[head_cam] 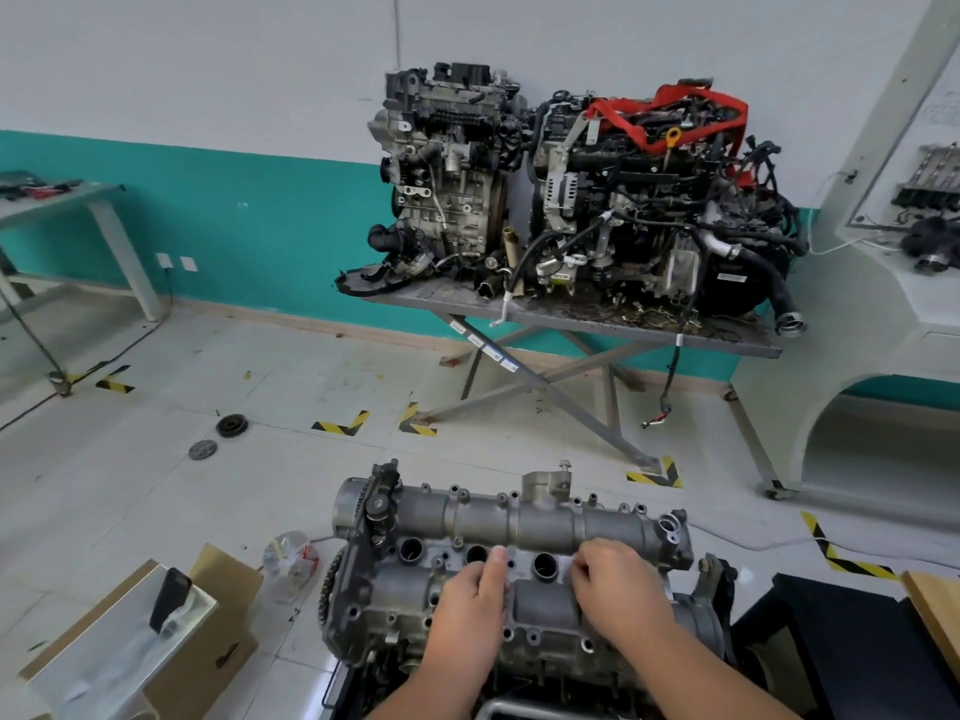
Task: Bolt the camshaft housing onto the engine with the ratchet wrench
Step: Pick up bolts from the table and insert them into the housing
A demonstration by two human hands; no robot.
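Camshaft housing (519, 527) on engine (395, 615) in front, cardboard box (208, 662) left, two engines (571, 189) behind

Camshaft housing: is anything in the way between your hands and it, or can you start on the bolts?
Nothing visible is in the way. Both the left hand and right hand already rest on the camshaft housing, fingers at its middle row of holes. No ratchet wrench is in view, though.

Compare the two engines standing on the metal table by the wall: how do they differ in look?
The left engine is mostly bare grey metal, with few hoses. The right engine is darker and wrapped in black hoses and cables. The right engine also carries a red strap across its top and shows a yellow dipstick handle; the left engine has neither. Both stand upright, side by side, on the same metal table.
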